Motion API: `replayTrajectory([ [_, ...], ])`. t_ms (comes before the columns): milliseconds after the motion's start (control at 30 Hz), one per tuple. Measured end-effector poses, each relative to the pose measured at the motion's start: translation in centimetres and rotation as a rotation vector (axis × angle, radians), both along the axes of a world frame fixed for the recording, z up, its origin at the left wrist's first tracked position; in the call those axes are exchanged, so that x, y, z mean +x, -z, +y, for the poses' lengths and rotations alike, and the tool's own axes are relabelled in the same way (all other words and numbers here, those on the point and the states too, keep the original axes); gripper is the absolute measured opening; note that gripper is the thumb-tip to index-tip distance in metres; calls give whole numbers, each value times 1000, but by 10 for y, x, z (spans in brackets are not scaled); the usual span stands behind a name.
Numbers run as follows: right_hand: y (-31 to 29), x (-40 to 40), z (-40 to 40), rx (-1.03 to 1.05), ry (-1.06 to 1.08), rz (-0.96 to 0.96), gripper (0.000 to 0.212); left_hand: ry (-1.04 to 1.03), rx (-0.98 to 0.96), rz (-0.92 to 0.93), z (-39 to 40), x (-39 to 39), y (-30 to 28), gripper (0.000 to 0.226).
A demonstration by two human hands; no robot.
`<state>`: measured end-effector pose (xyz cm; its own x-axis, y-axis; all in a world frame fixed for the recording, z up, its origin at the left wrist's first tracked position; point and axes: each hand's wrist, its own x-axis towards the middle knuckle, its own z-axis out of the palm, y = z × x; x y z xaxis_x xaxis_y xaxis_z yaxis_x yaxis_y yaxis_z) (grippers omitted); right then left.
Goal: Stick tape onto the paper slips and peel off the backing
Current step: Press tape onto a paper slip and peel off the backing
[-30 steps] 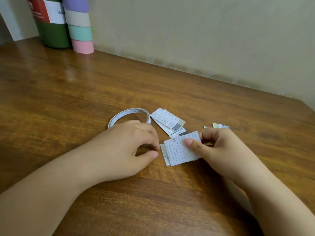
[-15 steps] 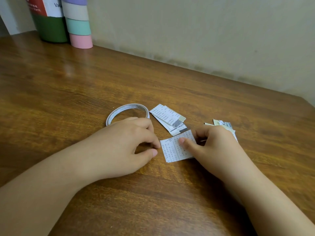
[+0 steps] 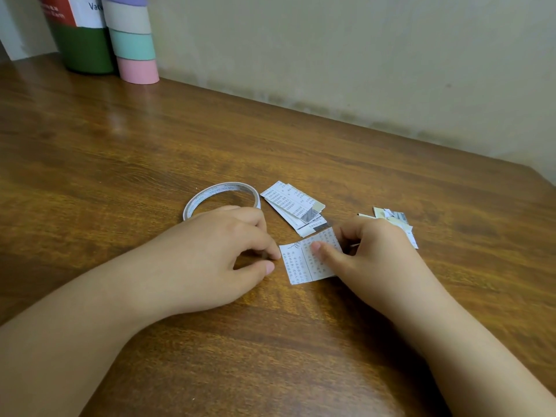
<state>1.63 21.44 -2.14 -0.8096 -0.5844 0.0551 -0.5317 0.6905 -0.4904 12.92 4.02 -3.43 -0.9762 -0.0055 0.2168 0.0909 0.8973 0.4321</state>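
A printed paper slip (image 3: 301, 263) lies on the wooden table (image 3: 270, 341) between my hands. My right hand (image 3: 370, 257) holds it, thumb pressed on its printed face and fingers curled at its upper right edge. My left hand (image 3: 216, 254) has curled fingers, and its index fingertip touches the slip's left edge. Whether it pinches anything there is hidden. A thin white tape roll (image 3: 221, 195) lies flat just beyond my left hand. A small stack of paper slips (image 3: 290, 203) sits beside the roll.
More paper scraps (image 3: 397, 219) lie behind my right hand. A green and red canister (image 3: 78, 34) and a stack of coloured tape rolls (image 3: 134, 40) stand at the far left, against the wall. The table's right edge runs near the far right.
The slip has come down from a slight lift to lie flat on the table, with my right thumb still on it. My left hand has stayed at its left edge.
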Motion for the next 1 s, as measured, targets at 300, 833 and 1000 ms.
replayTrajectory([
  [300, -1, 1, 0, 3, 1, 15, 22, 5, -3, -4, -1, -1, 0, 39],
  [833, -1, 2, -1, 13, 4, 16, 28, 21, -10, -15, -1, -1, 2, 49],
  [1000, -3, 4, -1, 16, 7, 6, 28, 14, -19, -31, -1, -1, 2, 43],
])
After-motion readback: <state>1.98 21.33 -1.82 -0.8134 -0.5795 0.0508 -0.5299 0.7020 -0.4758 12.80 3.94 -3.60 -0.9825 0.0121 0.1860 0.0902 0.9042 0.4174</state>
